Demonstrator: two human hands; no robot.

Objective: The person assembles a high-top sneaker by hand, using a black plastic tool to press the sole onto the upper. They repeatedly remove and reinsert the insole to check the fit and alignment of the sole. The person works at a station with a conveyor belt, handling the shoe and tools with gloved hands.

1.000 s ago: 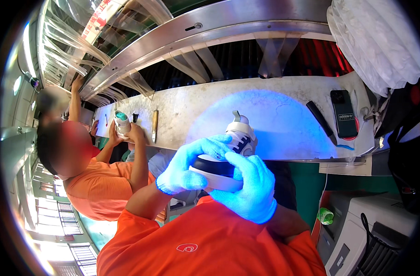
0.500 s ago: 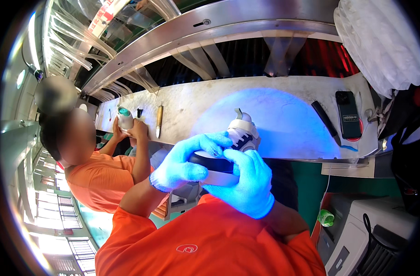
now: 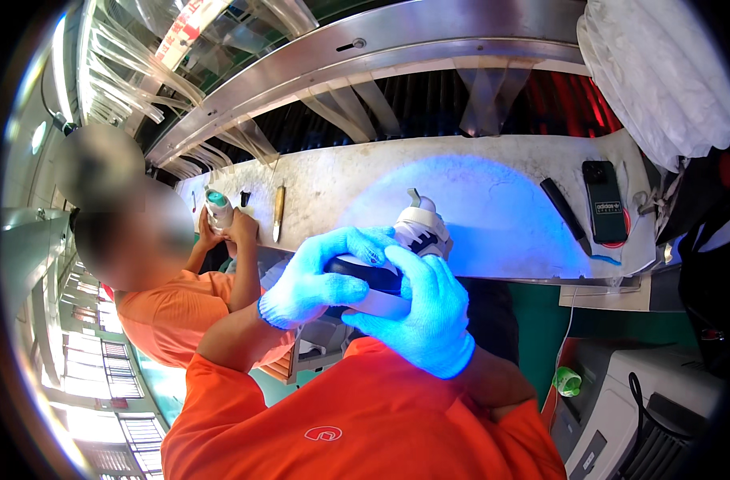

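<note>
Both my hands, in knit work gloves lit blue, are closed round a white and black sneaker (image 3: 418,232). Its black front with a pale sole edge shows between my palms. The white collar, tongue and dark-striped lacing point away from me, with a rounded grey form in the opening. My left hand (image 3: 321,272) grips the left side, thumb below and fingers over the top. My right hand (image 3: 425,308) wraps the right side, its fingers meeting the left ones on top. The gloves hide the shoe's middle. It is held at the near edge of the worktable (image 3: 317,188).
On the table's right lie a black stick-like tool (image 3: 565,216) and a dark phone (image 3: 603,200). A wooden-handled tool (image 3: 279,214) lies to the left. There a co-worker in orange (image 3: 177,312) holds another shoe (image 3: 218,210). A metal-framed conveyor (image 3: 429,36) runs behind.
My hands and the sneaker have shifted very slightly, with the right fingers moved a little left over the top. The co-worker's head has moved right and nearer.
</note>
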